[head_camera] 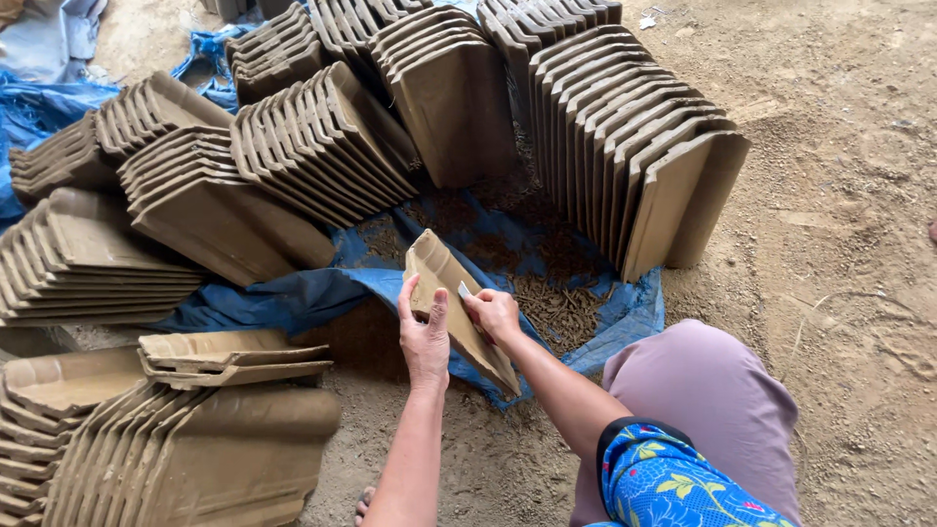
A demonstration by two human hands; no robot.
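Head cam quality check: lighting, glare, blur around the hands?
Head view: soft, even daylight, no glare, only faint shadows under the stacked tiles. Left hand, right hand and the held clay tile are sharp; the small pale blade is tiny, hard to resolve. Slight wide-angle stretch at the edges.

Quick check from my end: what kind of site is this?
Likely a clay roof-tile yard: rows of unfired tiles lean on a dirt floor, trimmings litter a blue tarp.
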